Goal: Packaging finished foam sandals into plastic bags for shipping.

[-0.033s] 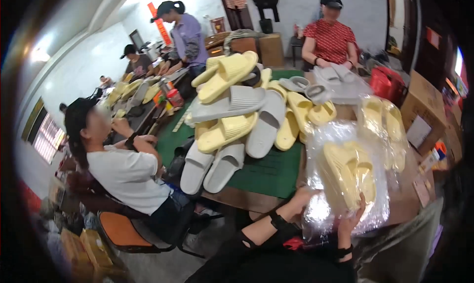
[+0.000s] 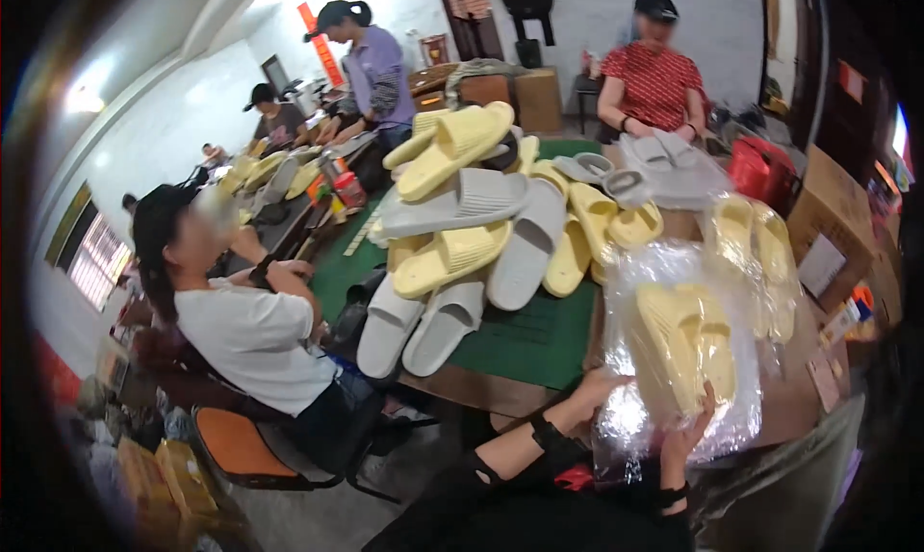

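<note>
Green-matted counter (image 2: 539,345) carries a heap of yellow and grey slippers (image 2: 462,234). Just right of the heap, both hands hold a clear plastic bag (image 2: 674,359) containing yellow slippers: left hand (image 2: 597,390) closed on its lower left edge, right hand (image 2: 695,427) gripping its bottom.

Near right, the bag (image 2: 674,359) is thin, clear, crinkled glossy plastic over matt yellow foam slippers (image 2: 685,345). The far pile (image 2: 472,225) looks matt, ribbed foam. The mat (image 2: 539,335) is dull green; the bench (image 2: 481,390) edge is wood.
</note>
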Demonstrator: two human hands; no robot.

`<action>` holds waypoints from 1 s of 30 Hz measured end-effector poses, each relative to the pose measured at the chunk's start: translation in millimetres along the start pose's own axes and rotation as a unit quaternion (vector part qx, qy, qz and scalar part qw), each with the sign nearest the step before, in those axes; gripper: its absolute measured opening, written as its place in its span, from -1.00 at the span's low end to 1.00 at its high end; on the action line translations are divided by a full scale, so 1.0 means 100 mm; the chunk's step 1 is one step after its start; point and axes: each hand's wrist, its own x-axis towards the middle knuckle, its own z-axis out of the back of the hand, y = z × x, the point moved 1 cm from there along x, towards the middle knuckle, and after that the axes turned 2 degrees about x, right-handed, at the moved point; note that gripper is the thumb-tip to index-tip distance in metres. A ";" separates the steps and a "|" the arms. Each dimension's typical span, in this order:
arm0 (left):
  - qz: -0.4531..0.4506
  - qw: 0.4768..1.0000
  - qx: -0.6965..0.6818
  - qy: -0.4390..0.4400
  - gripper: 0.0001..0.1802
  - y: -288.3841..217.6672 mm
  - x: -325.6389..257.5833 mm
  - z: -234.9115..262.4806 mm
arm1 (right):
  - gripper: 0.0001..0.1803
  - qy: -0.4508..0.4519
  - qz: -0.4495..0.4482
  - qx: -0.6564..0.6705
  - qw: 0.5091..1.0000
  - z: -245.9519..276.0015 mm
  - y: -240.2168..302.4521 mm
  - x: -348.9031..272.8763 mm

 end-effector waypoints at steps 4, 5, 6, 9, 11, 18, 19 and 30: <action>-0.152 0.987 -0.021 -0.036 -0.56 0.28 0.16 0.04 | -0.54 0.017 0.002 0.028 0.999 -0.08 -0.11 -0.06; -0.144 0.988 -0.024 -0.060 -0.58 0.31 0.18 0.03 | -0.52 0.010 0.002 0.026 1.000 -0.11 -0.14 -0.07; -0.133 0.988 -0.025 -0.080 -0.60 0.31 0.17 0.00 | -0.51 0.000 0.000 0.021 1.000 -0.12 -0.15 -0.07; -0.186 0.976 -0.004 -0.116 -0.66 0.43 0.22 0.04 | -0.42 0.025 0.012 0.046 0.999 -0.17 -0.11 -0.05; -0.182 0.974 -0.020 -0.135 -0.67 0.38 0.13 0.01 | -0.35 0.012 -0.016 0.088 0.996 -0.24 -0.08 -0.02; -0.237 0.959 -0.070 -0.142 -0.62 0.45 0.18 0.12 | -0.34 0.040 -0.060 0.082 0.994 -0.49 0.06 0.05; -0.249 0.954 -0.075 -0.147 -0.61 0.47 0.20 0.10 | -0.33 0.045 -0.039 0.100 0.993 -0.51 -0.08 0.06; -0.189 0.967 -0.018 -0.172 -0.65 0.27 0.18 0.34 | -0.55 0.061 0.013 0.035 0.997 -0.49 0.00 0.24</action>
